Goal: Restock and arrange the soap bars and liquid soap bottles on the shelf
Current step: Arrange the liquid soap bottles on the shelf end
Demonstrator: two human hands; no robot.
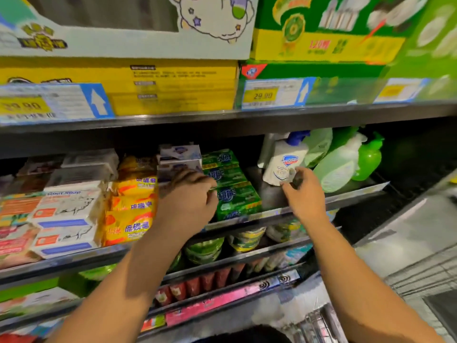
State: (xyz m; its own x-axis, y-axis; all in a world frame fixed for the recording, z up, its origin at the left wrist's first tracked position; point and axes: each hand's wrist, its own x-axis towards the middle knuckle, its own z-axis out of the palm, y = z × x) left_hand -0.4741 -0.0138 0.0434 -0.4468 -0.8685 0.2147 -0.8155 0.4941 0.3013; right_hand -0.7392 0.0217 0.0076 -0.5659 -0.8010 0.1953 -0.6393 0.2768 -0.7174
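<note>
Bright overhead light — motion blur throughout (worst at edges), wide-angle bending.

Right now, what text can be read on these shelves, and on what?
"29.90": middle price tag.
"29.90": left price tag, fainter.
"Goat Soap": white soap box.
"硫磺皂": yellow soap pack.
Too blurred to read: white bottle label, green soap bars, cartons above.

Left hand (188, 201) partly hides white soap boxes (180, 154); price tags (270, 94) blurred.
</note>
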